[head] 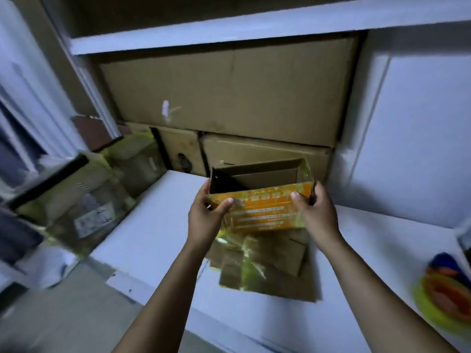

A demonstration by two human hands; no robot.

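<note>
An open cardboard box with an orange printed side (265, 210) is held above a white counter (153, 233). My left hand (207, 216) grips its left end, thumb on the orange face. Gripping the right end is my right hand (314, 212), its thumb over the top edge. The box's inside looks dark and empty. Its bottom flaps (262, 268), covered in yellowish tape, hang loose below it.
Large brown cartons (229, 90) fill the shelf recess behind the counter. Taped boxes (76, 200) stand on the floor at the left. A colourful stack of plastic items (446, 291) lies at the right edge. A white shelf board (229, 31) runs overhead.
</note>
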